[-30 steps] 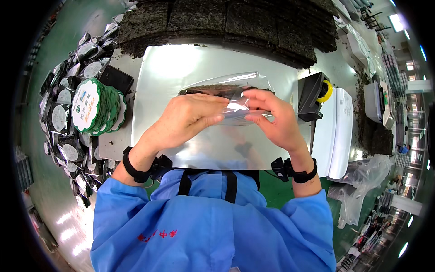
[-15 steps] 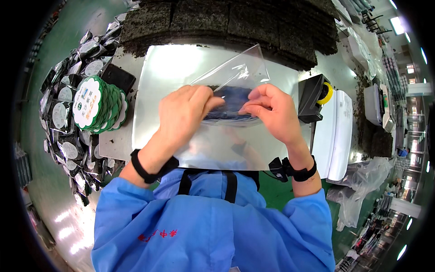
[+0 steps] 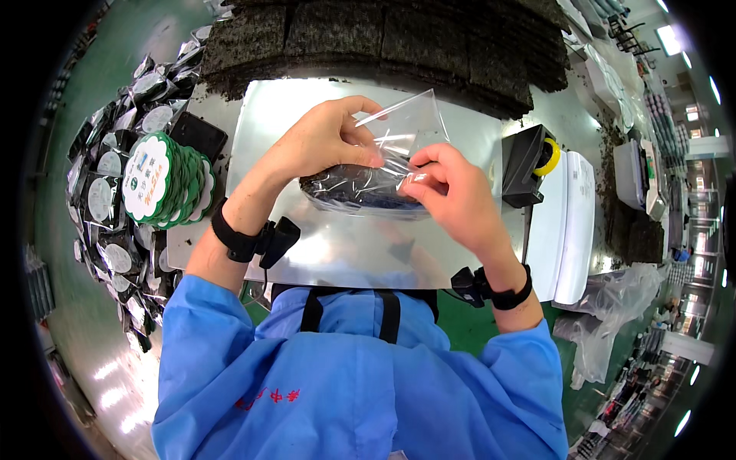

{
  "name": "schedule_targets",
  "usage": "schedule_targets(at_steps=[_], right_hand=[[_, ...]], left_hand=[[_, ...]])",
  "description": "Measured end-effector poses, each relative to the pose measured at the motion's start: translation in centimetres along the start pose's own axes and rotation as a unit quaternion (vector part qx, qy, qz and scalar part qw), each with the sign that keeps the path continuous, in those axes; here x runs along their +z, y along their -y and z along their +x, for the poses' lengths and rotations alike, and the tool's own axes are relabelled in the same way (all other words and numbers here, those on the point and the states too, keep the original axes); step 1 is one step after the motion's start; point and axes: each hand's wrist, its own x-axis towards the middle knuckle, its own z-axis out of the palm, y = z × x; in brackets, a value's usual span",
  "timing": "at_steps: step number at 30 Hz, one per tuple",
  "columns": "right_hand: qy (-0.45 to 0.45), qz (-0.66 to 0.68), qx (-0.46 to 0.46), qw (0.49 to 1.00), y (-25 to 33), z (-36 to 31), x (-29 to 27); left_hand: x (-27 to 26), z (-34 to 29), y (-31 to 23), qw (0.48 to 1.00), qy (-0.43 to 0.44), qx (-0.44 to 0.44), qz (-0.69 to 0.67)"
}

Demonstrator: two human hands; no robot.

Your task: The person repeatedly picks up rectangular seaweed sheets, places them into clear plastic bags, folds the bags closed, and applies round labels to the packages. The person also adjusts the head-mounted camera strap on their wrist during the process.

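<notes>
A clear plastic bag (image 3: 410, 126) with dark pressed seaweed (image 3: 349, 182) inside lies on a shiny metal plate (image 3: 307, 253) in front of me. Its loose, see-through end stands up in a pointed fold toward the far side. From the left, my left hand (image 3: 333, 138) curls over the bag, thumb down on the film above the seaweed and fingers bent; part of its grip is hidden. My right hand (image 3: 452, 184) pinches the gathered film at the bag's right side between thumb and fingers.
Stacked dark seaweed slabs (image 3: 337, 34) line the far edge. At left are round green-and-white labels (image 3: 149, 180), a black phone-like slab (image 3: 199, 134) and heaped shiny packs (image 3: 100, 199). A tape dispenser (image 3: 525, 165) and white sheets (image 3: 575, 230) stand at right.
My left hand has moved up and away from me, baring the seaweed's left part. My right hand has shifted slightly nearer, and the bag's end now stands bunched between the hands.
</notes>
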Motion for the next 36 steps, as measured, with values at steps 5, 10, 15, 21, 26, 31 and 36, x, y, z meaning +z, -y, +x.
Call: schedule_targets(at_steps=[5,10,15,21,26,31,36], right_hand=[[-0.126,-0.025,-0.126,0.984,-5.3,0.5,-3.1],[0.273,0.291,0.102,0.911,-4.0,4.9,-2.8],[0.214,0.329,0.159,0.906,-2.6,6.5,-2.9],[0.035,0.056,0.012,0.998,-2.3,-1.0,-2.2],[-0.067,-0.146,-0.260,0.952,-4.3,-0.9,-1.7],[-0.096,-0.324,-0.440,0.832,-5.0,0.3,-1.4],[-0.058,-0.376,-0.449,0.809,-4.8,0.3,-2.1]], left_hand=[[0.4,-0.4,-0.6,0.997,0.023,-0.064,-0.031],[2.4,-1.6,-0.4,0.995,0.075,-0.061,0.008],[2.6,-2.1,-0.5,0.995,0.054,-0.079,-0.016],[2.8,-1.3,-0.7,0.997,0.010,-0.077,0.030],[2.8,-1.8,0.5,0.983,-0.017,0.132,0.130],[3.6,-2.6,0.1,0.903,-0.043,0.326,0.278],[6.1,-5.0,0.3,0.817,-0.044,0.299,0.492]])
